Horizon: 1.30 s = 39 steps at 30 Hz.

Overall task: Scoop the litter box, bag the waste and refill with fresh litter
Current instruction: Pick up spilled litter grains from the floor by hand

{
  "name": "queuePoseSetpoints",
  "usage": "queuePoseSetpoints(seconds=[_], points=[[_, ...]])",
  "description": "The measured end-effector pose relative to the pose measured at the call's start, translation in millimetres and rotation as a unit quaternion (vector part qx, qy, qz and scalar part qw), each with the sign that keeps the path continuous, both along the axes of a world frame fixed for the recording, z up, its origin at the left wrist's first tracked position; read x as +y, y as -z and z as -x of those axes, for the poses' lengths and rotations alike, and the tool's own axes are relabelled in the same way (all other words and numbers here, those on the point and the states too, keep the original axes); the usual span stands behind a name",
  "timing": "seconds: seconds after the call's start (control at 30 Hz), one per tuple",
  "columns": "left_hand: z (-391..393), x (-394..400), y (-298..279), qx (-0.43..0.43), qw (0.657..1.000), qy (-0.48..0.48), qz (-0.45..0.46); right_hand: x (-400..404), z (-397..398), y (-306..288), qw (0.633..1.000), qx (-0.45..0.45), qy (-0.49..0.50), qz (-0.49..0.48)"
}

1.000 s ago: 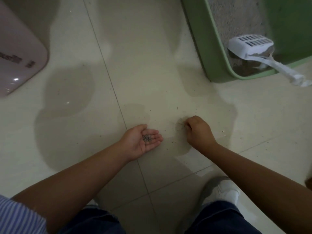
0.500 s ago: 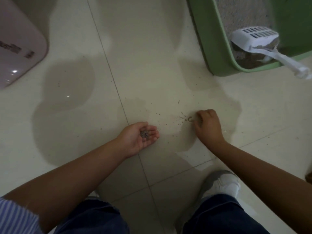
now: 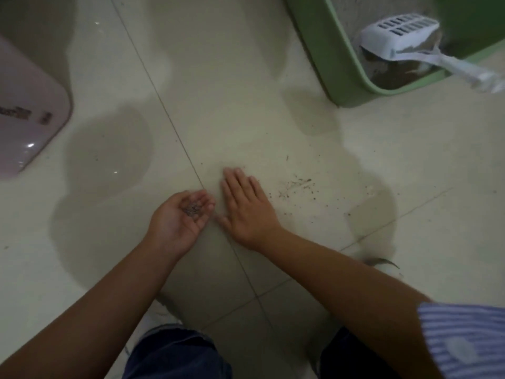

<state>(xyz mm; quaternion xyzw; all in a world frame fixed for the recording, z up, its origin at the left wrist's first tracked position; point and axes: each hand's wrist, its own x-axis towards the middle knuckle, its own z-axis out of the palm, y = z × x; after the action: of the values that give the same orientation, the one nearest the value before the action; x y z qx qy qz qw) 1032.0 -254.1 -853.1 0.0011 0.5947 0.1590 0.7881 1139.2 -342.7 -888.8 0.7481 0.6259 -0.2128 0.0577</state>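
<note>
My left hand (image 3: pixel 179 218) lies palm up just above the tiled floor, cupped round a small heap of grey litter grains (image 3: pixel 192 208). My right hand (image 3: pixel 244 206) rests flat on the floor right beside it, fingers straight and pointing away from me. Spilled litter grains (image 3: pixel 296 186) are scattered on the tile to the right of that hand. The green litter box (image 3: pixel 344 69) stands at the top right, with grey litter inside. A white slotted scoop (image 3: pixel 401 36) lies in it, its handle sticking out over the rim.
A pink appliance (image 3: pixel 27 110) with dark lettering stands at the left edge. My knees in dark trousers and a white shoe (image 3: pixel 382 265) fill the bottom of the view. Pale floor tiles with grout lines spread between the appliance and the box.
My right hand has opened from a curled pose and moved left, now lying flat next to my left hand. The left hand stays cupped with the grains.
</note>
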Motion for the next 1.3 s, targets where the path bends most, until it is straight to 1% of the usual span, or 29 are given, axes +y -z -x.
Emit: queuePoseSetpoints(seconds=[0.07,0.17,0.23,0.33,0.43,0.53,0.67,0.77,0.87,0.93,1.0,1.07,1.13,1.17,1.23,1.3], points=[[2,4,-1,0.005,1.000,-0.007,-0.005,-7,2,6,1.000,-0.001,0.024,0.017],[-5,3,-2,0.010,1.000,0.012,-0.001,-36,-13,11,0.996,-0.050,0.070,0.013],[-14,-2,-2,0.000,0.999,0.032,0.011,-57,-27,8,0.989,-0.072,0.123,0.028],[-29,-10,-1,-0.010,0.997,0.063,0.032,-77,-47,3,0.975,-0.077,0.205,0.037],[-38,-15,1,-0.023,0.996,0.071,0.044,-91,-67,3,0.962,-0.051,0.265,-0.034],[-42,-17,2,-0.028,0.995,0.077,0.051,-95,-78,0,0.937,0.031,0.340,-0.081],[-42,-18,3,-0.025,0.994,0.090,0.054,-74,-51,10,0.928,0.052,0.356,-0.102],[-41,-15,3,-0.018,0.995,0.090,0.049,-41,-31,9,0.896,0.115,0.409,-0.131],[-40,-12,3,-0.005,0.995,0.091,0.042,-13,-31,8,0.848,0.158,0.459,-0.213],[-39,-10,3,0.001,0.995,0.094,0.039,-2,-36,6,0.826,0.182,0.470,-0.252],[-38,-8,3,0.000,0.995,0.092,0.039,-4,-44,4,0.803,0.183,0.487,-0.290],[-38,-7,3,-0.007,0.995,0.086,0.042,-16,-54,1,0.786,0.170,0.515,-0.296],[-39,-8,3,-0.014,0.995,0.082,0.048,-34,-63,0,0.790,0.158,0.526,-0.271],[-40,-10,3,-0.016,0.995,0.083,0.051,-40,-66,0,0.802,0.150,0.517,-0.258],[-41,-12,2,-0.019,0.994,0.090,0.053,-44,-69,3,0.844,0.142,0.462,-0.234],[-42,-14,1,-0.021,0.994,0.093,0.053,-44,-66,10,0.896,0.143,0.369,-0.201]])
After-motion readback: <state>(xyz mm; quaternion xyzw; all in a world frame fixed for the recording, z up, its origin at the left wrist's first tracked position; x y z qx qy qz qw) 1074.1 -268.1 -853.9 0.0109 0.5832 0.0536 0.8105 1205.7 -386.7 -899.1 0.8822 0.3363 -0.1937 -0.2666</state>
